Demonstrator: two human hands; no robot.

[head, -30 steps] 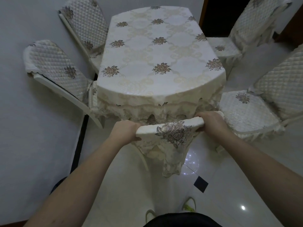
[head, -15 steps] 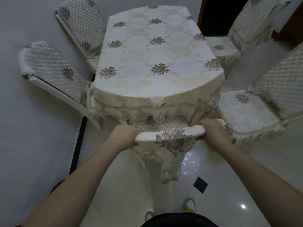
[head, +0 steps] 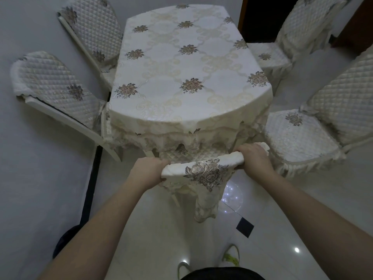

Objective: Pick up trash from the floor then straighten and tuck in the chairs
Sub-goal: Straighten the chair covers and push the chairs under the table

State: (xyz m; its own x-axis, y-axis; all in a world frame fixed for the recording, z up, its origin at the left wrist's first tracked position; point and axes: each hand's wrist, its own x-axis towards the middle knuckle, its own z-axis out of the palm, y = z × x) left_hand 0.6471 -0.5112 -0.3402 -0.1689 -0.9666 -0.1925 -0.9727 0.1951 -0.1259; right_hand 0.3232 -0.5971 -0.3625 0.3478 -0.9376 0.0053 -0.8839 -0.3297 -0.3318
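Observation:
A chair in a cream cover with an embroidered flower stands at the near end of the table; I see its top rail (head: 203,167) from above. My left hand (head: 148,171) grips the rail's left end and my right hand (head: 254,156) grips its right end. The chair's quilted seat shows partly under the hanging edge of the tablecloth. The table (head: 181,77) carries a cream floral cloth. I see no trash on the visible floor.
Two covered chairs (head: 54,87) (head: 90,31) sit tucked in on the table's left, close to the wall. Two more (head: 302,136) (head: 268,56) stand pulled out on the right. Glossy tiled floor (head: 282,229) lies around my shoes (head: 230,256). A dark doorway opens at the back right.
The chair I hold has drawn back a little from the table, so more of its quilted seat shows. Both hands kept their grip on the rail.

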